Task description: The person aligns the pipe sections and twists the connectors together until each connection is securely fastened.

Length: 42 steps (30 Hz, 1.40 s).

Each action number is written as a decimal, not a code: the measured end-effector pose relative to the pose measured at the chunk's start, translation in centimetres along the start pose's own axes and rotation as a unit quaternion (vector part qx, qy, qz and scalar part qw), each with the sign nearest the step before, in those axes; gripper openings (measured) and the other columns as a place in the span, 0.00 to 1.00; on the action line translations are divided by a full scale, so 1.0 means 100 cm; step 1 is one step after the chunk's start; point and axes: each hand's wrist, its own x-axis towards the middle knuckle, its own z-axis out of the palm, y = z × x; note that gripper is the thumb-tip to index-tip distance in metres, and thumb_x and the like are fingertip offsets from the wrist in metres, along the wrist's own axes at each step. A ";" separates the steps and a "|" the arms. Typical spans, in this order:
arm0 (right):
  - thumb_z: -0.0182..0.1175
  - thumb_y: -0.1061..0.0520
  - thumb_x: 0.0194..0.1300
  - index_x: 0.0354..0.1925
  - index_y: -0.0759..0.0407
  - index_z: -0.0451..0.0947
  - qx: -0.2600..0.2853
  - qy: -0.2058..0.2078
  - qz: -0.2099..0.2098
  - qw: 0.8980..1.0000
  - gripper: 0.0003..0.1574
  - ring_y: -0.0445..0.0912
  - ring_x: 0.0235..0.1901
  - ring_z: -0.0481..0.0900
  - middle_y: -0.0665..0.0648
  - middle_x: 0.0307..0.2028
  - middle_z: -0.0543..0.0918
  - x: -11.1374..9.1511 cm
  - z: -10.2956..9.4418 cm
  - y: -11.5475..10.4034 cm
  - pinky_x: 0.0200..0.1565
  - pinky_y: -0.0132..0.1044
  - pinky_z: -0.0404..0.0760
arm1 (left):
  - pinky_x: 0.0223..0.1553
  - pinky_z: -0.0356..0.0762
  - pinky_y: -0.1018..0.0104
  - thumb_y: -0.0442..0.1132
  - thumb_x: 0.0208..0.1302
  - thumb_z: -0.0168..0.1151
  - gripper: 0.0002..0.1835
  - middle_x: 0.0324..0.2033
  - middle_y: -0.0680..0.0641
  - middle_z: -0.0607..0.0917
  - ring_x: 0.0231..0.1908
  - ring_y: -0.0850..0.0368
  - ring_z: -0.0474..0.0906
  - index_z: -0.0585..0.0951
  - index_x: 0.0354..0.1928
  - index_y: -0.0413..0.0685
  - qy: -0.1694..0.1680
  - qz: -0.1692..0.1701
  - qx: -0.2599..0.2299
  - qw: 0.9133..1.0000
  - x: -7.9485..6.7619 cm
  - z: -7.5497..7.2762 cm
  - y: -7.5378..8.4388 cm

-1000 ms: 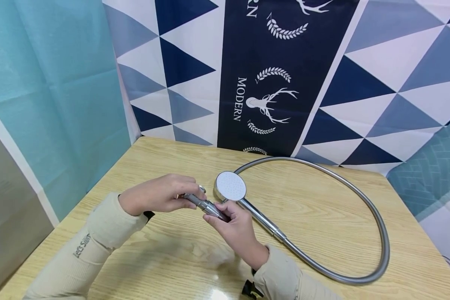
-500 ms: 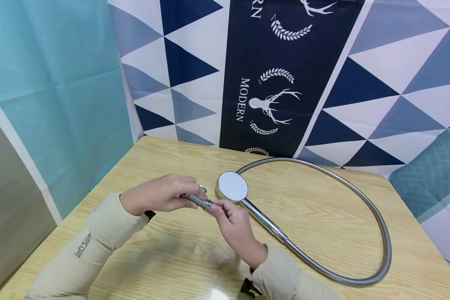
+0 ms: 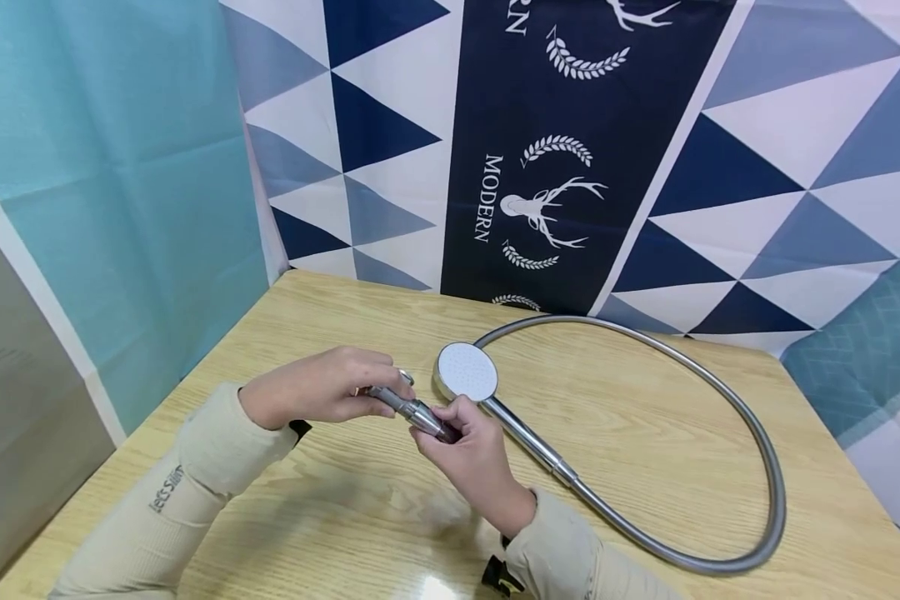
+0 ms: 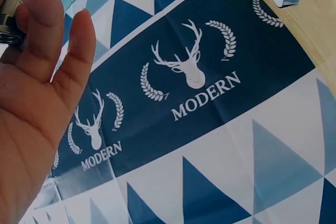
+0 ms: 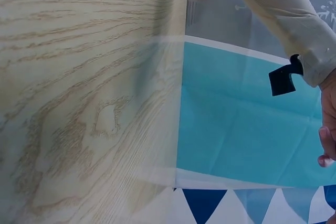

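A chrome tubular fitting (image 3: pixel 422 415) is held between both hands above the table, tilted down to the right. My left hand (image 3: pixel 330 387) grips its upper end; a small round metal part shows beyond those fingers. At the lower end, the thumb and fingers of my right hand (image 3: pixel 474 457) pinch it. In the left wrist view, my left hand (image 4: pixel 39 93) fills the left side, and only a bit of the fitting (image 4: pixel 9 22) shows at the edge. The fitting's exact kind is partly hidden by the fingers.
Right behind my right hand lies a hand shower (image 3: pixel 467 372) with a white spray face. Its grey hose (image 3: pixel 753 433) loops across the right of the wooden table (image 3: pixel 330 517). Patterned cloth (image 3: pixel 525 167) hangs at the back, teal cloth (image 3: pixel 135 183) at the left.
My right hand slid up the fitting toward my left hand, then drew back down, baring the lower part again. The left hand keeps its grip and hardly moves. The view shifted slightly.
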 end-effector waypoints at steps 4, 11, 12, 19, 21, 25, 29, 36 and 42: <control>0.63 0.82 0.47 0.31 0.71 0.72 -0.017 0.008 -0.027 0.999 0.15 0.36 0.31 0.80 0.69 0.30 0.84 0.001 -0.001 0.001 0.27 0.28 0.79 | 0.36 0.77 0.70 0.28 0.58 0.66 0.08 0.34 0.50 0.82 0.32 0.63 0.76 0.81 0.40 0.42 0.001 -0.005 0.005 1.000 0.001 -0.001 0.002; 0.65 0.82 0.45 0.32 0.76 0.74 -0.004 0.019 0.000 1.000 0.14 0.42 0.34 0.83 0.72 0.31 0.83 0.008 -0.005 -0.006 0.31 0.30 0.81 | 0.33 0.76 0.71 0.28 0.58 0.67 0.09 0.32 0.52 0.81 0.29 0.65 0.74 0.81 0.40 0.43 0.011 0.001 0.006 1.000 0.008 -0.007 0.005; 0.65 0.82 0.45 0.32 0.76 0.75 -0.004 0.019 0.006 1.000 0.14 0.42 0.33 0.83 0.72 0.31 0.83 0.009 -0.006 -0.007 0.31 0.30 0.81 | 0.32 0.75 0.71 0.28 0.58 0.66 0.09 0.31 0.52 0.81 0.29 0.65 0.74 0.80 0.40 0.43 0.010 0.002 0.009 1.000 0.009 -0.009 0.005; 0.65 0.79 0.49 0.37 0.79 0.76 0.021 0.015 0.059 0.998 0.13 0.36 0.34 0.80 0.73 0.34 0.83 0.015 -0.011 -0.014 0.32 0.27 0.79 | 0.31 0.75 0.69 0.29 0.59 0.65 0.06 0.30 0.54 0.80 0.28 0.65 0.71 0.80 0.38 0.43 -0.027 -0.015 -0.002 1.000 0.024 -0.023 0.009; 0.65 0.79 0.50 0.37 0.79 0.75 0.023 0.017 0.063 0.998 0.14 0.34 0.34 0.79 0.73 0.34 0.83 0.016 -0.012 -0.015 0.32 0.26 0.79 | 0.32 0.75 0.70 0.29 0.60 0.65 0.06 0.31 0.53 0.81 0.29 0.65 0.72 0.80 0.39 0.43 -0.034 -0.016 -0.003 0.999 0.028 -0.026 0.011; 0.64 0.78 0.51 0.38 0.78 0.75 0.018 0.014 0.065 0.998 0.13 0.33 0.31 0.77 0.72 0.32 0.83 0.017 -0.016 -0.017 0.30 0.26 0.76 | 0.32 0.74 0.69 0.30 0.59 0.66 0.08 0.32 0.53 0.81 0.29 0.65 0.72 0.81 0.40 0.43 -0.042 -0.017 -0.005 0.999 0.033 -0.029 0.013; 0.64 0.77 0.53 0.38 0.77 0.75 0.015 0.005 0.063 0.998 0.12 0.34 0.26 0.74 0.70 0.29 0.83 0.017 -0.019 -0.017 0.26 0.28 0.74 | 0.32 0.74 0.70 0.29 0.59 0.66 0.07 0.32 0.53 0.81 0.29 0.65 0.72 0.81 0.40 0.43 -0.043 -0.023 -0.009 0.999 0.035 -0.029 0.014; 0.61 0.74 0.58 0.35 0.75 0.77 -0.018 0.005 0.034 0.999 0.04 0.34 0.21 0.68 0.64 0.21 0.77 0.018 -0.023 -0.016 0.20 0.30 0.68 | 0.30 0.72 0.69 0.31 0.59 0.67 0.07 0.31 0.55 0.80 0.28 0.66 0.70 0.81 0.39 0.45 -0.029 -0.020 0.017 0.999 0.038 -0.029 0.015; 0.59 0.61 0.67 0.43 0.76 0.73 -0.003 -0.006 0.035 0.999 0.16 0.33 0.19 0.64 0.59 0.18 0.73 0.015 -0.022 -0.016 0.18 0.30 0.65 | 0.30 0.72 0.69 0.32 0.58 0.68 0.08 0.31 0.56 0.80 0.28 0.66 0.70 0.81 0.39 0.47 -0.021 -0.015 0.033 0.999 0.039 -0.028 0.016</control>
